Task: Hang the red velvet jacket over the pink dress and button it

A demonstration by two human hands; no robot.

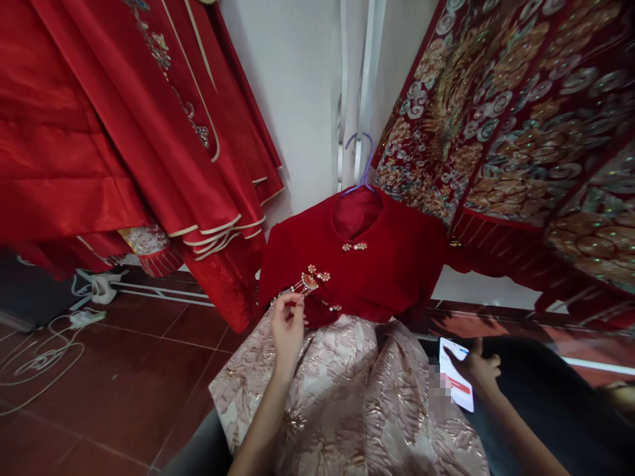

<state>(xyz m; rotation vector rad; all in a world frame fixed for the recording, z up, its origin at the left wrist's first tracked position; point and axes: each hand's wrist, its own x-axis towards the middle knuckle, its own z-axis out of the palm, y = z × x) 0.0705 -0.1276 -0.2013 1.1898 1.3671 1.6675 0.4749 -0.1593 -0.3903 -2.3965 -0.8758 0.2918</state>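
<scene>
A red velvet top hangs in front of me on a purple hanger, joined to a pale pink brocade skirt with metallic leaf patterns. On its chest sits a fan-shaped gold and red ornament with beaded tassels. My left hand is closed in a pinch at these tassels, just below the ornament. Over a lit phone at the right, my right hand has its fingers apart, one reaching onto the screen. A blurred patch covers the phone's left edge.
Red satin garments with pale piping hang at the left. A heavily embroidered red garment hangs at the right. White cables and a power strip lie on the red tiled floor. A metal rail runs low behind.
</scene>
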